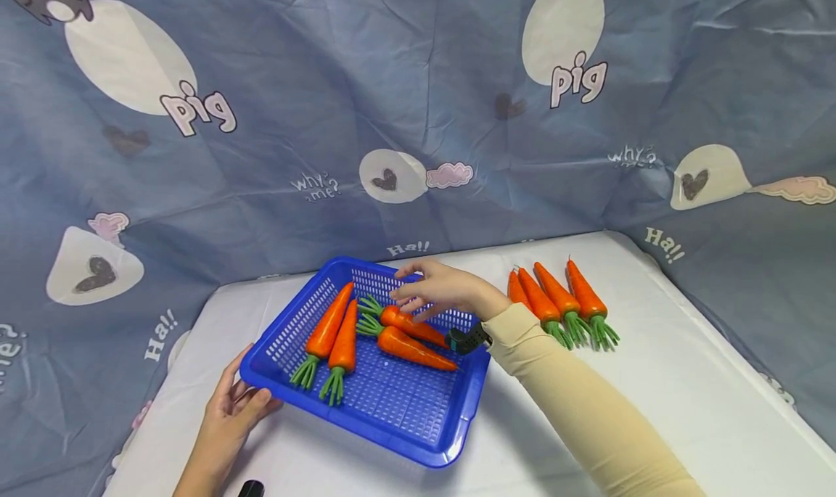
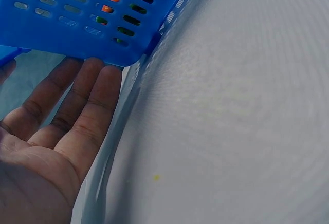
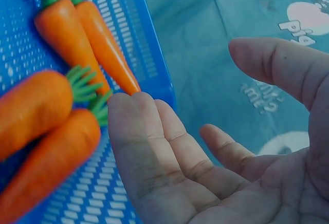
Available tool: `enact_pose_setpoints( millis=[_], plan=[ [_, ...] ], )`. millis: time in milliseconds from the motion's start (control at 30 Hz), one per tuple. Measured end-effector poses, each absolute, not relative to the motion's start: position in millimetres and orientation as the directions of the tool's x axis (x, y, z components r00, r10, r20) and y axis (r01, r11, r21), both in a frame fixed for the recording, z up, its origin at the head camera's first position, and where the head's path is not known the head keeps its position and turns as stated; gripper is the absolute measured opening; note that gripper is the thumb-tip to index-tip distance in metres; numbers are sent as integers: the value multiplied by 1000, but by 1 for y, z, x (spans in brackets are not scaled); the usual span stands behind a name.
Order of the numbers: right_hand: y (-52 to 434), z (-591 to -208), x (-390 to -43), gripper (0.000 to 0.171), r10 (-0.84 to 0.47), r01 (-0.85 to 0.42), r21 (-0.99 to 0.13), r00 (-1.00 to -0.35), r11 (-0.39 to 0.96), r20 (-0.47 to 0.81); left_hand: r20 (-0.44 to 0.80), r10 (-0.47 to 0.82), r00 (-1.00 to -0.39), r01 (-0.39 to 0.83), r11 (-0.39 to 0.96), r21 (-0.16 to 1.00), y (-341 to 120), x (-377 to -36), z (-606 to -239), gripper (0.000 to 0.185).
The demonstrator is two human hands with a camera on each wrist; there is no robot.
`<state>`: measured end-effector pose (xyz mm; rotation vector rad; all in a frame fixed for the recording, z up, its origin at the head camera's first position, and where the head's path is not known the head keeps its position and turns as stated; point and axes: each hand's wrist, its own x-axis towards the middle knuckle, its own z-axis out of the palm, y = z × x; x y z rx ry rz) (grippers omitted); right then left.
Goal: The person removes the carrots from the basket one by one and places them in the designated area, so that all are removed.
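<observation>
Four carrots (image 1: 366,334) already lie in the blue basket (image 1: 418,424) near the table's front left edge; four more carrots (image 1: 558,301) wait toward the back right. My right hand (image 1: 437,290) hovers open and empty above the basket, while my left hand (image 1: 228,410) rests flat-fingered against its front left corner.

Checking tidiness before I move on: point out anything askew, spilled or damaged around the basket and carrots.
Nothing is spilled or damaged. The blue basket sits skewed on the table. Inside, two carrots lie crosswise to the other two carrots. Four more carrots lie outside in a neat row.
</observation>
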<state>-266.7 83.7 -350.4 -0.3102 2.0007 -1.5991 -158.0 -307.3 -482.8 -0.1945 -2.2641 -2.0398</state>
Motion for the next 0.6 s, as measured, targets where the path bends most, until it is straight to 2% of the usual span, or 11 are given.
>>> enact_pose_setpoints(
  millis=[600],
  plan=[
    [26,-365,-267,73,-548,275,-943,-768,185,-331,127,26,-992,129,115,985,-308,-158,-483,73]
  ],
)
